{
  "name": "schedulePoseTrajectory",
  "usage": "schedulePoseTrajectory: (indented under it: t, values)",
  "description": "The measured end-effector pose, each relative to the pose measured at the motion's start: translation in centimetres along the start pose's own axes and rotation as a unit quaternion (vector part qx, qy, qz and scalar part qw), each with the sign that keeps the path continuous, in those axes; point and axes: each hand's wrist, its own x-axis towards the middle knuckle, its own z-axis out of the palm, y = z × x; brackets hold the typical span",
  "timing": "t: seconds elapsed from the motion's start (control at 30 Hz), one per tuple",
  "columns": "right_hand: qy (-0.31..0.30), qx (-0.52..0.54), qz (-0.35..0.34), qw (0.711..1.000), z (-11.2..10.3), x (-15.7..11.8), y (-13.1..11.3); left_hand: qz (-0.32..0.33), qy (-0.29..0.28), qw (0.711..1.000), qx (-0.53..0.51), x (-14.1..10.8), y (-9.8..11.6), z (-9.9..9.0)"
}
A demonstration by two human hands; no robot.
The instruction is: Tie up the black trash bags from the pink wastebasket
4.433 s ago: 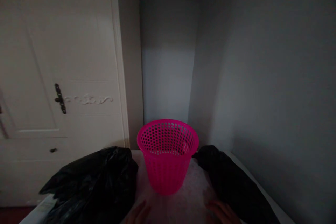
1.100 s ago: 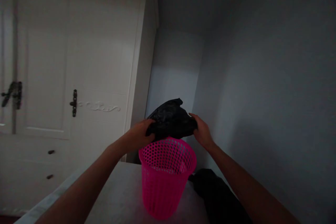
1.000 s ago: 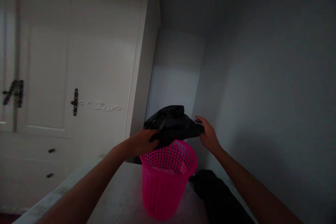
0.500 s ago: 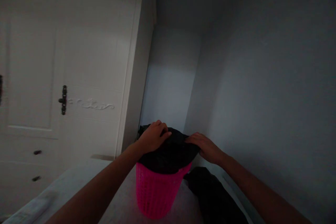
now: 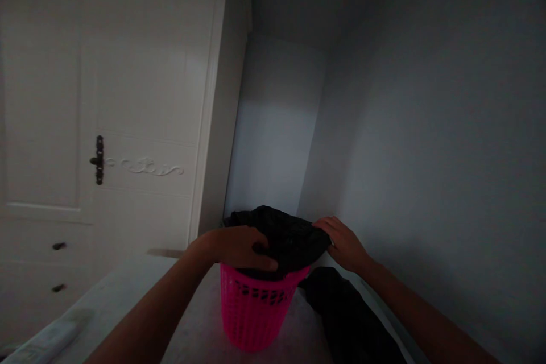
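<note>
A bright pink plastic basket [image 5: 256,315] with slotted sides stands upright on a pale surface. Its mouth is lined by a black plastic bag [image 5: 290,239], whose bunched edge rises above the far rim. My left hand [image 5: 241,245] rests on the bag at the basket's near left, thumb apart from the bent fingers and lying along the near rim; some fingertips are lost against the dark plastic. At the right side, my right hand [image 5: 343,244] has its fingers closed over the bag's edge, which juts out past the rim there.
More black material [image 5: 347,318] lies on the pale surface [image 5: 187,313], right of the basket. A white wardrobe [image 5: 145,96] with dark handles stands at the left. Behind is a grey corner, and a grey wall [image 5: 426,142] runs along the right.
My left hand has come from the bag's far side down to the near rim. The bag's near edge is higher, baring the basket's upper slots. My right hand has shifted slightly right.
</note>
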Motion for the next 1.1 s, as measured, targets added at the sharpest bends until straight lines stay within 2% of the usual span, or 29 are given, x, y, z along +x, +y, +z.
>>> schedulePoseTrajectory:
  t: [0.03, 0.07, 0.17, 0.3, 0.4, 0.57, 0.7, 0.83, 0.93, 1.0, 1.1]
  values:
    - [0.006, 0.0, 0.001, 1.0, 0.2, -0.4, 0.2, -0.003, 0.009, 1.0, -0.009, -1.0, 0.3, 0.1]
    - [0.013, 0.002, -0.001, 1.0, 0.5, -0.8, 0.4, -0.005, 0.045, 0.999, -0.021, -2.0, 0.6, 0.4]
    - [0.045, -0.002, -0.025, 0.999, 1.3, -2.1, 0.7, 0.006, 0.198, 0.978, -0.062, -4.7, 1.7, 2.2]
    - [0.046, -0.063, -0.095, 0.992, 2.3, -4.2, 0.9, 0.024, 0.292, 0.947, -0.131, -7.3, 2.8, 5.9]
    - [0.036, -0.128, -0.14, 0.981, 2.9, -5.3, 0.7, 0.023, 0.35, 0.93, -0.106, -8.0, 2.3, 8.6]
    - [0.052, -0.154, -0.129, 0.978, 3.7, -5.9, 0.0, 0.032, 0.471, 0.881, -0.019, -8.2, 0.6, 11.6]
    - [0.058, -0.133, -0.118, 0.982, 5.1, -6.3, -0.6, 0.07, 0.487, 0.868, 0.075, -8.2, 0.1, 12.6]
    - [0.027, -0.153, -0.111, 0.982, 6.7, -7.1, -1.0, 0.121, 0.509, 0.841, 0.141, -8.1, 0.3, 13.4]
    - [0.002, -0.169, -0.099, 0.981, 7.1, -7.3, -1.5, 0.151, 0.514, 0.826, 0.173, -8.1, 0.3, 14.0]
    - [-0.009, -0.176, -0.094, 0.98, 6.9, -7.1, -1.8, 0.152, 0.509, 0.827, 0.182, -8.2, 0.1, 14.4]
    - [-0.033, -0.167, -0.088, 0.981, 6.6, -6.8, -2.3, 0.142, 0.485, 0.845, 0.173, -8.4, -0.6, 15.2]
